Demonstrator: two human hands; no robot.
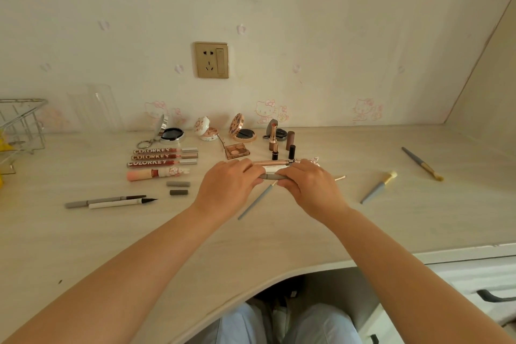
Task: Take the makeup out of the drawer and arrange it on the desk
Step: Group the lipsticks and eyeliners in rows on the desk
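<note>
Both my hands meet at the middle of the desk (279, 232) on a grey makeup pen (268, 176). My left hand (226, 187) grips its left end and my right hand (310, 184) its right end. Just behind lie a white tube (275, 168) and a rose-gold pen (270, 162). A grey brush handle (255, 202) runs out from under my hands toward me. Three lip glosses (164, 156), a pink tube (157, 173), two grey caps (178, 188) and two eyeliner pens (111, 201) lie to the left. Open compacts (206, 128), a small palette (237, 150) and lipsticks (273, 137) stand along the back.
Two more brushes lie to the right, a short one (378, 187) and a long one (421, 163). A wire rack (22, 126) and a clear glass (95, 109) stand at the back left. A drawer front with a dark handle (494, 296) sits under the desk's right end.
</note>
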